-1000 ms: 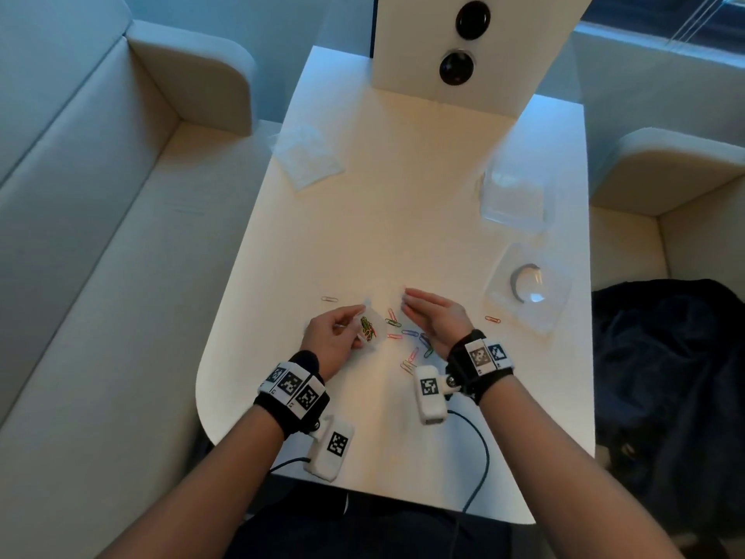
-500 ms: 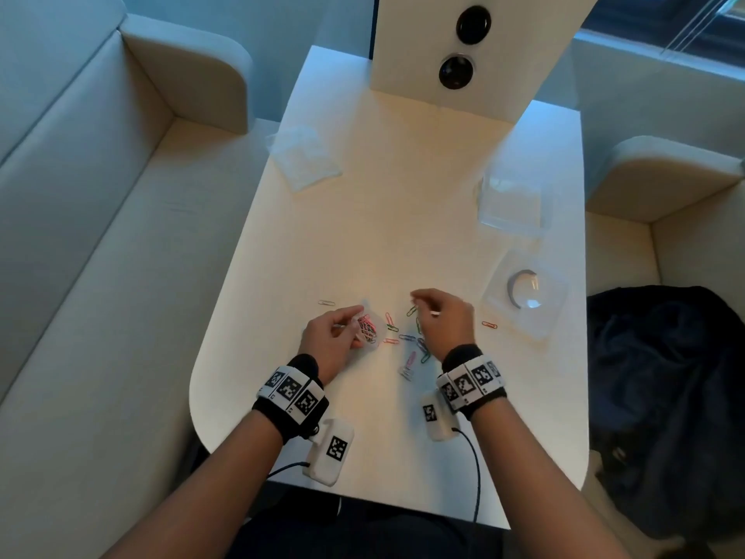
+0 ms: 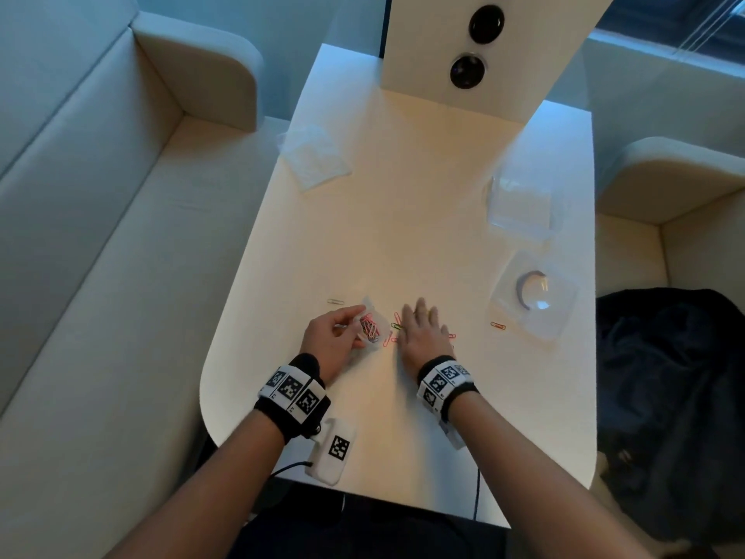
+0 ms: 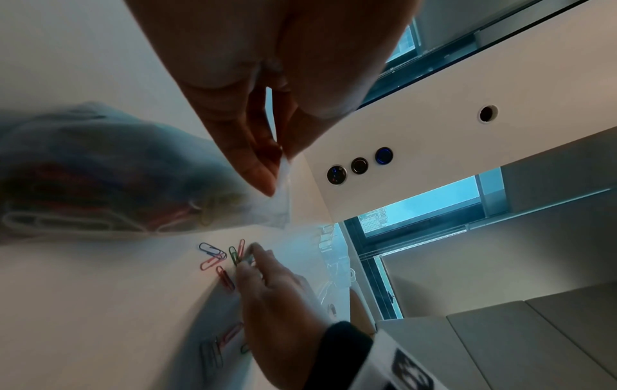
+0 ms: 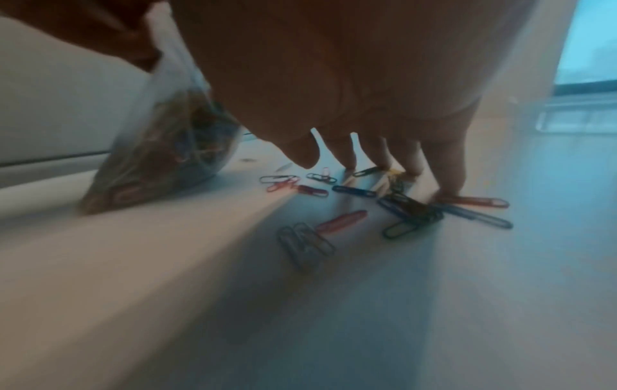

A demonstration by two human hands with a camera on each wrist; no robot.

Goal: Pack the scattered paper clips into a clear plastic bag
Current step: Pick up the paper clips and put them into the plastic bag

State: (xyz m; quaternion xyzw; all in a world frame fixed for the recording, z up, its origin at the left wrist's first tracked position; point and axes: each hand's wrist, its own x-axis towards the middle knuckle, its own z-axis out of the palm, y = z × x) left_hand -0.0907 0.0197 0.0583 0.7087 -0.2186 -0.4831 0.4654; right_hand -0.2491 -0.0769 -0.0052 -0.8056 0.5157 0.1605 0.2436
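A small clear plastic bag (image 3: 373, 326) with several coloured paper clips inside rests on the white table (image 3: 403, 236). My left hand (image 3: 342, 332) pinches its top edge between thumb and fingers (image 4: 264, 179); the bag (image 4: 100, 179) bulges below them. Just right of it my right hand (image 3: 421, 328) lies palm down with straight fingers. Its fingertips (image 5: 449, 190) touch the loose clips (image 5: 407, 208) spread on the table. More clips (image 3: 397, 326) show beside the hand. A stray clip (image 3: 335, 302) lies far left and an orange clip (image 3: 498, 325) far right.
Flat clear bags (image 3: 314, 159) lie at the back left. Clear plastic packets (image 3: 520, 203) and a packet holding a ring (image 3: 532, 294) sit on the right side. A white panel with round sockets (image 3: 463, 46) stands at the back. Dark cloth (image 3: 665, 377) covers the right seat.
My right hand, curled over the clips half a second ago, now lies flat with fingers spread on them. The left hand still holds the bag in the same place.
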